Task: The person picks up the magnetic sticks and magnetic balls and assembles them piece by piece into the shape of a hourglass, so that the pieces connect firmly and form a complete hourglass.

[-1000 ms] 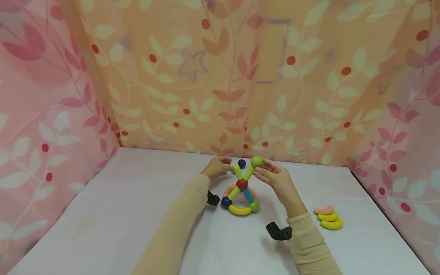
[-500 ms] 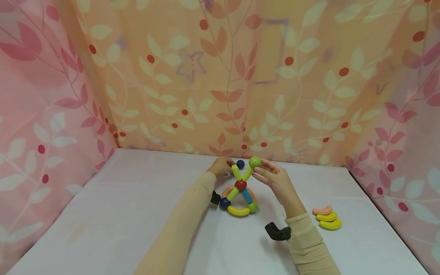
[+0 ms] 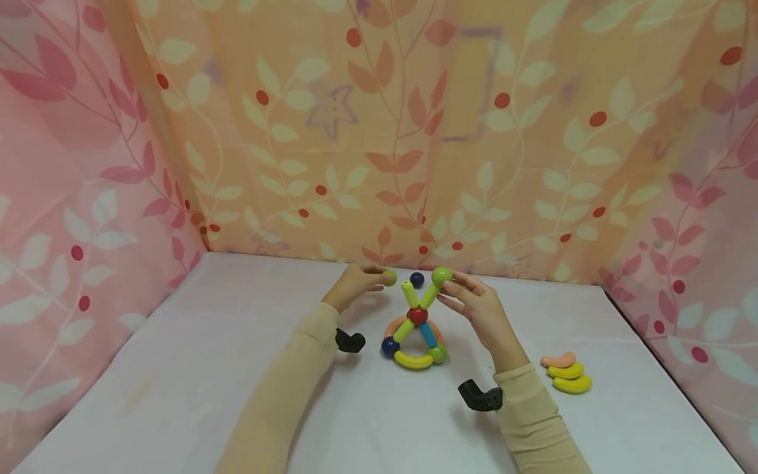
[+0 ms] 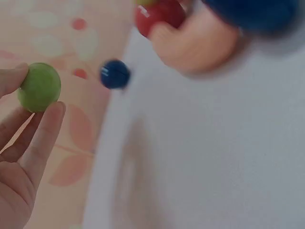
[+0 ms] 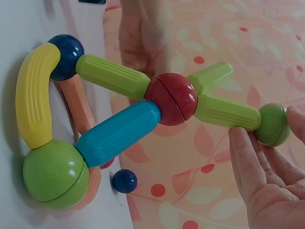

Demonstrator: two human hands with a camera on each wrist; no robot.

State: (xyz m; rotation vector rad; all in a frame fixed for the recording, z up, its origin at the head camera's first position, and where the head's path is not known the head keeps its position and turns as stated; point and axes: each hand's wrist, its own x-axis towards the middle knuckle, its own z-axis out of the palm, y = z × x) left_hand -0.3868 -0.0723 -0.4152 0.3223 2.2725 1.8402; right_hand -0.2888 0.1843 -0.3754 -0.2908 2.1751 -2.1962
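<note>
Green ball [image 4: 39, 87], red-hubbed rod toy [image 3: 417, 316]

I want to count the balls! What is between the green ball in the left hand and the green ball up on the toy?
In the head view, the bare-tipped green stick and a loose dark blue ball lie between them.

White table [image 3: 177, 368] amid leaf-patterned curtains [image 3: 474, 131].

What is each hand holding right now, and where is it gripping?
The left hand pinches a loose green ball between its fingertips. The right hand touches the green ball capping the toy structure's upper rod.
</note>
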